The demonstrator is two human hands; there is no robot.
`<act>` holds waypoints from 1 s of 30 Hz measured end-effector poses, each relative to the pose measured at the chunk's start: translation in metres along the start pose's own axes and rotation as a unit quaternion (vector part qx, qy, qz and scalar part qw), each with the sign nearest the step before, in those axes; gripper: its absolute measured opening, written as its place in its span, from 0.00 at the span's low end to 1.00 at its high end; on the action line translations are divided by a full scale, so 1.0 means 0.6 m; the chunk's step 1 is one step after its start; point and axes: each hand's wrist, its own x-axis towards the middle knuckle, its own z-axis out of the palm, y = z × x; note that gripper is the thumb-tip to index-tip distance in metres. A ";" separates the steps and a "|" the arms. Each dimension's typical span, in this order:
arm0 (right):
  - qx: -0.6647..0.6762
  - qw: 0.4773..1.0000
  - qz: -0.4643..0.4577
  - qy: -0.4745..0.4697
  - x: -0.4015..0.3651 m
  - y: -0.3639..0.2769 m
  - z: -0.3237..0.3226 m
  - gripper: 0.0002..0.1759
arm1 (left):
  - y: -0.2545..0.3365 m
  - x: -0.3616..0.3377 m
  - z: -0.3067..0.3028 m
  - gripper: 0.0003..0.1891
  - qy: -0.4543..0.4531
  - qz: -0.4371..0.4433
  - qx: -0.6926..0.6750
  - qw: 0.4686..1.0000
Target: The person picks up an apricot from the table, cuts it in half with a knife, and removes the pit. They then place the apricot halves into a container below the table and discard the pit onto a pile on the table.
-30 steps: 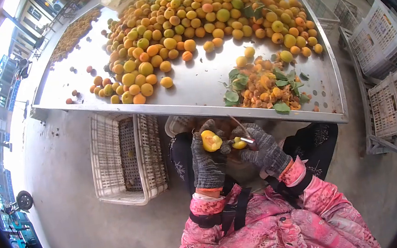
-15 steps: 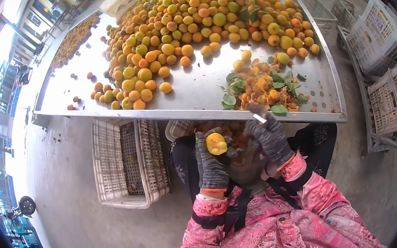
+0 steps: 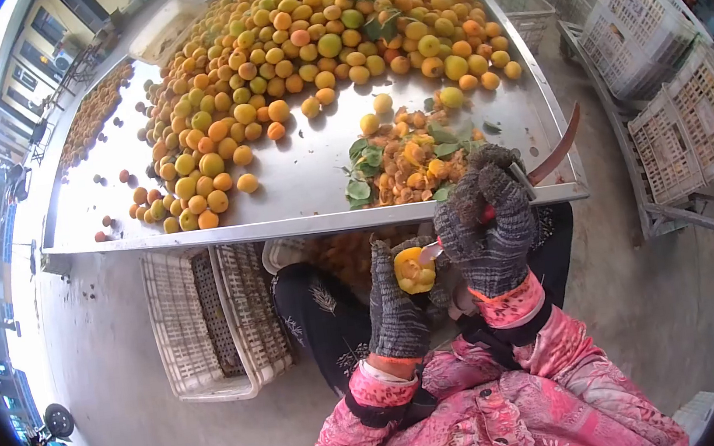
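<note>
Our left hand (image 3: 395, 311) holds the cut fruit (image 3: 415, 274); our right hand (image 3: 490, 230), gripping the curved knife (image 3: 558, 149), now returns beside it, so both hands address one fruit.

Bare metal runs along the table (image 3: 305, 189) between the loose fruit (image 3: 186, 188) and the leafy scraps (image 3: 408, 169) — room for a hand — while the curved blade (image 3: 558, 151) (jutting from the right hand (image 3: 493, 221)) obstructs the table's right side.
</note>
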 end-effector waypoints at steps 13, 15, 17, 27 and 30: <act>-0.064 0.994 -0.063 0.054 -0.024 0.015 -0.014 0.10 | -0.030 0.004 -0.014 0.14 0.001 0.131 0.134 0.982; -0.025 0.998 -0.041 0.036 -0.016 0.011 -0.018 0.10 | -0.030 0.006 -0.024 0.20 -0.027 0.200 0.296 0.934; 0.015 1.000 -0.019 0.017 -0.010 0.009 -0.025 0.10 | -0.030 0.001 -0.029 0.20 -0.045 0.228 0.337 0.912; -0.220 0.975 0.009 0.005 -0.004 0.026 -0.057 0.12 | -0.025 -0.014 -0.005 0.12 -0.036 0.182 0.259 0.948; 0.117 0.993 0.009 -0.003 -0.015 0.022 -0.035 0.08 | -0.043 -0.001 -0.021 0.18 -0.048 0.144 0.143 0.978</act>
